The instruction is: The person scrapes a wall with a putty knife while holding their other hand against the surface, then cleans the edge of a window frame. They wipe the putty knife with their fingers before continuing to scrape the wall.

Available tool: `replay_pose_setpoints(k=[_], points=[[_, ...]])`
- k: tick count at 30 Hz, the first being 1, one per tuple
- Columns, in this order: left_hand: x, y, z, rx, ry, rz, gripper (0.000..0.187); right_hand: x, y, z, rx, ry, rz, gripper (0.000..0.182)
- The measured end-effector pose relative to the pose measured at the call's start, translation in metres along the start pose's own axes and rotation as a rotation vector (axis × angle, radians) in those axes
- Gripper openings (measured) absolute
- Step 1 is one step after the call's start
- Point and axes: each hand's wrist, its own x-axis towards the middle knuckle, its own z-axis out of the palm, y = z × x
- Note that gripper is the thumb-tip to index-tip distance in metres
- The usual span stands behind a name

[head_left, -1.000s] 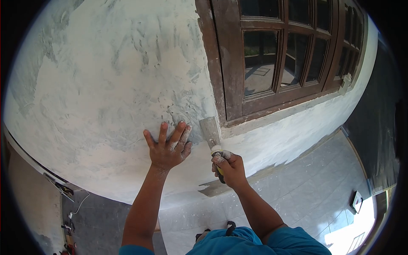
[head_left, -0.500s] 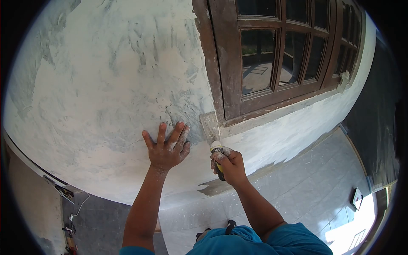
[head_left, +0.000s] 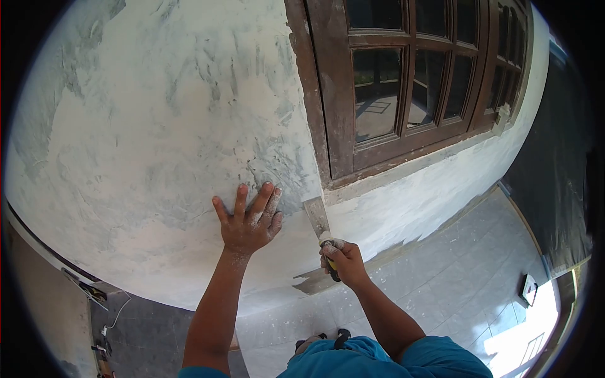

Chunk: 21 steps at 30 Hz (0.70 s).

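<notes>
My right hand is wrapped round the black and yellow handle of a putty knife. Its wide metal blade points up the wall, just below the lower left corner of the window frame. To the left, my left hand lies flat on the wall with fingers spread. White dust coats its thumb and index finger. Patchy white filler with grey streaks covers the wall around both hands.
A brown wooden window with glass panes is at the upper right. Grey floor tiles run below the wall. A dark sheet hangs at the far right. A white cable lies at lower left.
My right hand and the putty knife have moved slightly down and to the right, away from the window frame's edge. My left hand stays in place on the wall.
</notes>
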Motion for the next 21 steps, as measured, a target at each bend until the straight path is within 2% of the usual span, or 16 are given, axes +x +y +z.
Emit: replay_pose_setpoints(k=[2,6,12,17,21], points=[[0.004,-0.002,-0.001,0.001,0.003,-0.001,0.042,0.000,-0.006,0.004,-0.007,0.011,0.030,0.018],[0.002,0.000,-0.003,-0.006,-0.004,-0.002,0.044,0.011,-0.033,0.014,0.013,-0.058,-0.071,0.020],[0.001,0.004,-0.002,-0.034,0.000,-0.028,0.048,-0.004,0.007,0.000,-0.082,0.043,0.018,0.016],[-0.001,0.010,-0.004,-0.047,-0.046,-0.065,0.049,0.013,-0.034,0.028,-0.030,0.008,-0.087,0.015],[-0.006,0.018,-0.005,-0.076,-0.072,-0.104,0.053,0.008,-0.012,0.023,-0.005,0.035,-0.085,0.015]])
